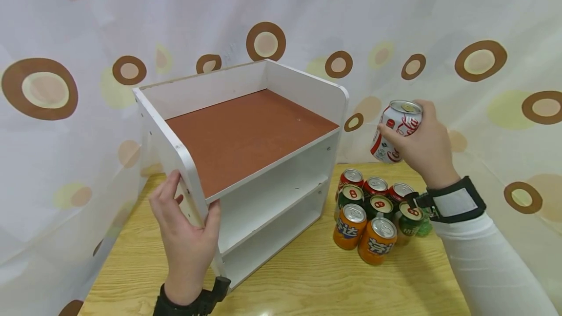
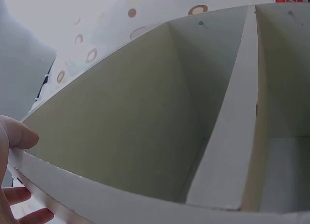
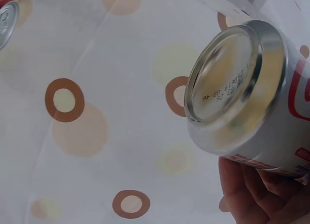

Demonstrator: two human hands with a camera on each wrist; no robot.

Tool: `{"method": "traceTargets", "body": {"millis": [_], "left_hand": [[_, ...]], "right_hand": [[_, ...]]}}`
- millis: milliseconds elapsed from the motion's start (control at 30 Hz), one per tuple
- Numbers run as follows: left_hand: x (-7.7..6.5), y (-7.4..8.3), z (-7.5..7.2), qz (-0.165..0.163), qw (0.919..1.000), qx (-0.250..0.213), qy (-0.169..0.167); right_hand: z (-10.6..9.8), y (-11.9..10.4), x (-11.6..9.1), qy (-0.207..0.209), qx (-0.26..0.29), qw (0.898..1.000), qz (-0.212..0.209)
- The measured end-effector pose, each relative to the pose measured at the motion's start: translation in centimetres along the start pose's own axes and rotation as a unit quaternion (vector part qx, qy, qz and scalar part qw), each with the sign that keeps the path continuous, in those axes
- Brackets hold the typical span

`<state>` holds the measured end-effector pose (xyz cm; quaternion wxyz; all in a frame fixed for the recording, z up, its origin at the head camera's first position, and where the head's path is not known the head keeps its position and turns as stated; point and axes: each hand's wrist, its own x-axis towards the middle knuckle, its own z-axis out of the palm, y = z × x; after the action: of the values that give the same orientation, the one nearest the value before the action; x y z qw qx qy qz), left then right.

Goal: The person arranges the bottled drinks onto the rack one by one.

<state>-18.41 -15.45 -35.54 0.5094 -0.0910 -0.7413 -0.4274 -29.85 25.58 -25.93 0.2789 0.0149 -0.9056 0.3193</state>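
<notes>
My right hand [image 1: 428, 143] grips a white and red soda can [image 1: 397, 130], raised above the other cans and to the right of the shelf; the right wrist view shows the silver bottom of this can [image 3: 223, 83]. At the near left edge of a small white shelf unit [image 1: 189, 160], my left hand [image 1: 189, 233] holds the side panel, thumb on the inner side and fingers on the outside. The unit has a brown top board [image 1: 250, 135] and two compartments below, and nothing shows inside them. In the left wrist view the thumb [image 2: 22, 134] lies over the panel edge.
Several cans stand grouped on the wooden table [image 1: 290, 286] right of the shelf: orange cans [image 1: 376, 245] in front, green cans [image 1: 379, 206] in the middle, red cans [image 1: 375, 186] behind. A green item [image 1: 424, 228] shows beside them. A patterned curtain [image 1: 298, 4] hangs behind.
</notes>
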Motion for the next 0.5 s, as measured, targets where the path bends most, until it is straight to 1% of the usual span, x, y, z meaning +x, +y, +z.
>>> {"method": "traceTargets", "body": {"millis": [200,500], "left_hand": [[0.0,0.0,0.1,0.005,1.0000,0.001,0.000],[-0.1,0.0,0.1,0.004,1.0000,0.003,-0.003]], "right_hand": [[-0.1,-1.6,0.6,-0.001,0.022,1.000,-0.016],[-0.1,-3.9,1.5,0.006,0.027,0.998,-0.050]]}}
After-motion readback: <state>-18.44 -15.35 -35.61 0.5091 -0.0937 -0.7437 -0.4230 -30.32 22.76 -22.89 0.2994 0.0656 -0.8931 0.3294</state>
